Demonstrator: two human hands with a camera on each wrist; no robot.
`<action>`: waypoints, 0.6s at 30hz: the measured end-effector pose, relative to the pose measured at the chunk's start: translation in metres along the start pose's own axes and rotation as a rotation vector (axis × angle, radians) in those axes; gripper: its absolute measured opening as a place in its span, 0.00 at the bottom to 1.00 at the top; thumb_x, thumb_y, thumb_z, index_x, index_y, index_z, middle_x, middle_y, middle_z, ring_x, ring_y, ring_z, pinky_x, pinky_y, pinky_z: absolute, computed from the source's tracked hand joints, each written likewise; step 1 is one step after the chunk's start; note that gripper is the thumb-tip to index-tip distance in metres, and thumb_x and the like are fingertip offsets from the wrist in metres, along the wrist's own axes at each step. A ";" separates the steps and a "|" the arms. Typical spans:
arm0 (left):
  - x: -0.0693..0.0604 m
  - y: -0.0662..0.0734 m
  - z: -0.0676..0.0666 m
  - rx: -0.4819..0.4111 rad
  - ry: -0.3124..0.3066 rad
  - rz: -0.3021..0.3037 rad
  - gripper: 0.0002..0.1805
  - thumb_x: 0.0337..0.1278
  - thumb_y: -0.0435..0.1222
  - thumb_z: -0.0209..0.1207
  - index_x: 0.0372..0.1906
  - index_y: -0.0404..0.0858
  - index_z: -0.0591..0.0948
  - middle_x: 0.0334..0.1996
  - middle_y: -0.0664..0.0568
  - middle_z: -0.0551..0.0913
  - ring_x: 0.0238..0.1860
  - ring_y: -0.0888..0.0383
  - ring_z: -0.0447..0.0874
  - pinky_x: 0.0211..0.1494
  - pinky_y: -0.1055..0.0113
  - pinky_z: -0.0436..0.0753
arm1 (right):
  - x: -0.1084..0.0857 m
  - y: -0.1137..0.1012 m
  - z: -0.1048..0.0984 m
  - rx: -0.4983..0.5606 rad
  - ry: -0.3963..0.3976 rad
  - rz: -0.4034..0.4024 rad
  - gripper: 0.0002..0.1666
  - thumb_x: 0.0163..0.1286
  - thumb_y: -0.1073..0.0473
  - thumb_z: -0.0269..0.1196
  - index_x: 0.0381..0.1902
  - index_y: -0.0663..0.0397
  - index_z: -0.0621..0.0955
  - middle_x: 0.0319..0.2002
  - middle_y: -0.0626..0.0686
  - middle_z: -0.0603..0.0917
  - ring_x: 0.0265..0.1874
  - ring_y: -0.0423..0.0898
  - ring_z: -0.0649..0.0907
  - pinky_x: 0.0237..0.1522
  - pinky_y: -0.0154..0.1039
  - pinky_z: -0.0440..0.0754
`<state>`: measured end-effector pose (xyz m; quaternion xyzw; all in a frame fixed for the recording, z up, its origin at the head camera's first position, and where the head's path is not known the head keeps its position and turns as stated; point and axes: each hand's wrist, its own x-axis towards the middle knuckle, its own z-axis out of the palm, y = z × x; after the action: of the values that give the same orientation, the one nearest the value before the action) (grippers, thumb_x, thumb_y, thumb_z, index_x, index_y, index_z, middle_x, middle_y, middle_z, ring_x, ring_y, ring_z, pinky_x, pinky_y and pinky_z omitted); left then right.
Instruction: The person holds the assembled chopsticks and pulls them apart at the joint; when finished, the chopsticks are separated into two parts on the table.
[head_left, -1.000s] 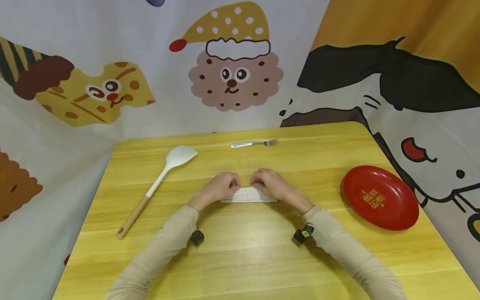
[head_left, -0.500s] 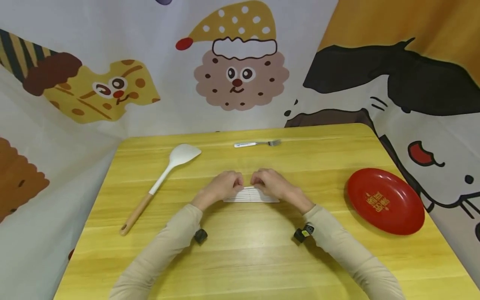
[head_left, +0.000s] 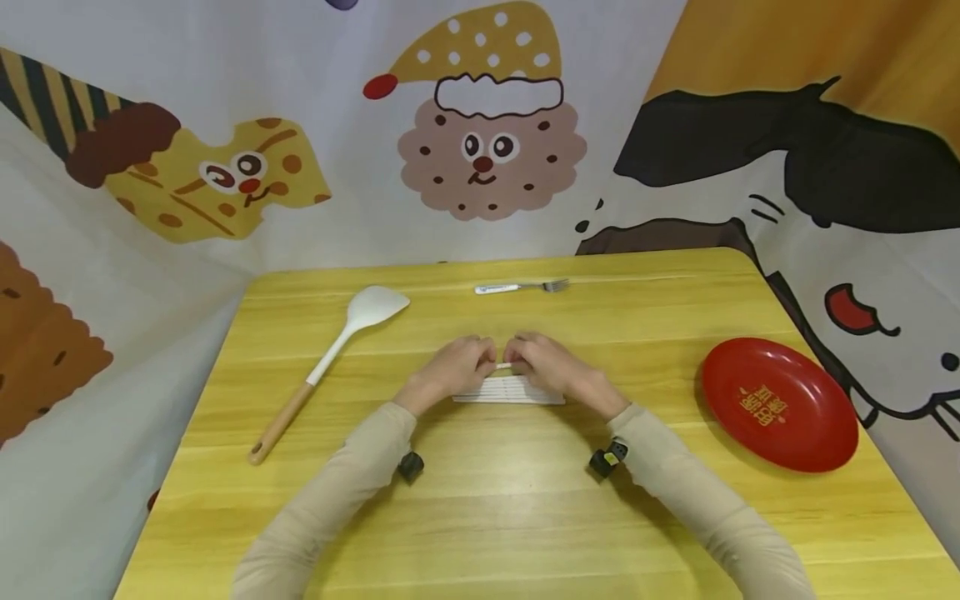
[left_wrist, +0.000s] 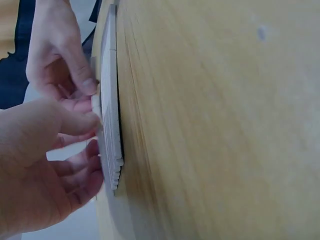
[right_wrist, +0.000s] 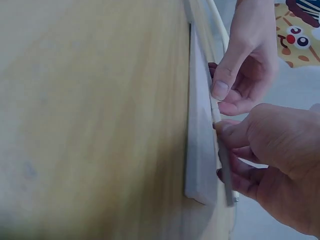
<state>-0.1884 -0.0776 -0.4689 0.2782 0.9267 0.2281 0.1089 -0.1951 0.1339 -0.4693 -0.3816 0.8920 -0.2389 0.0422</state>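
A white slatted mat [head_left: 510, 392], ribbed with thin dark lines, lies flat near the middle of the table. Along its far edge, my left hand [head_left: 459, 367] and right hand [head_left: 547, 365] pinch a narrow white strip [head_left: 505, 366] between thumbs and fingers. The strip stands slightly raised, with a gap between it and the rest of the mat; whether it is joined to the mat is hidden. In the right wrist view, one end of the strip [right_wrist: 226, 175] sticks out past my right hand [right_wrist: 287, 157]. Stepped slat ends of the mat [left_wrist: 112, 125] show in the left wrist view.
A white spatula [head_left: 330, 358] with a wooden handle lies to the left. Behind the hands is a small fork [head_left: 521, 287] with a white handle. A red oval plate [head_left: 780, 404] with gold characters sits at the right. A cartoon-printed curtain [head_left: 352, 167] hangs behind the table.
Both hands have moved slightly away from the body, and the strip between them has lifted clear of the mat's far edge. The head view has shifted a little, moving everything rightward in frame.
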 end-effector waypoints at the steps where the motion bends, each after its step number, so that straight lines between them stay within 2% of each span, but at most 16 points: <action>1: 0.000 0.000 -0.001 -0.006 0.014 0.013 0.06 0.73 0.38 0.58 0.44 0.41 0.82 0.38 0.52 0.80 0.38 0.57 0.76 0.43 0.64 0.80 | 0.001 0.000 -0.001 0.001 0.009 -0.015 0.08 0.69 0.72 0.63 0.42 0.60 0.84 0.41 0.53 0.84 0.42 0.47 0.84 0.47 0.38 0.85; 4: -0.001 0.000 -0.003 -0.041 0.078 0.053 0.05 0.72 0.37 0.58 0.42 0.41 0.84 0.38 0.53 0.79 0.38 0.58 0.75 0.43 0.64 0.80 | 0.003 -0.002 -0.005 0.010 0.055 -0.059 0.07 0.70 0.73 0.61 0.43 0.63 0.83 0.42 0.55 0.83 0.42 0.47 0.83 0.47 0.36 0.85; 9: -0.003 0.008 -0.010 -0.083 0.200 0.110 0.04 0.71 0.31 0.58 0.39 0.36 0.82 0.33 0.51 0.80 0.32 0.59 0.74 0.36 0.68 0.77 | 0.003 -0.009 -0.014 0.047 0.147 -0.099 0.06 0.72 0.72 0.60 0.44 0.65 0.81 0.42 0.57 0.80 0.40 0.48 0.82 0.44 0.35 0.85; 15: -0.010 0.022 -0.019 -0.041 0.311 0.141 0.04 0.69 0.29 0.59 0.37 0.34 0.83 0.31 0.49 0.84 0.29 0.60 0.74 0.32 0.69 0.77 | 0.004 -0.016 -0.021 0.141 0.200 -0.103 0.07 0.69 0.72 0.63 0.43 0.62 0.82 0.42 0.56 0.83 0.40 0.48 0.84 0.45 0.35 0.86; 18: -0.015 0.024 -0.022 0.000 0.354 0.116 0.04 0.65 0.26 0.61 0.33 0.35 0.82 0.29 0.50 0.83 0.28 0.59 0.74 0.31 0.68 0.77 | 0.007 -0.014 -0.017 0.166 0.212 -0.118 0.06 0.69 0.71 0.64 0.43 0.61 0.83 0.41 0.55 0.85 0.40 0.47 0.85 0.45 0.33 0.86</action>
<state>-0.1720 -0.0765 -0.4373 0.2869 0.9137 0.2794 -0.0691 -0.1955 0.1276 -0.4470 -0.4013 0.8446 -0.3527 -0.0349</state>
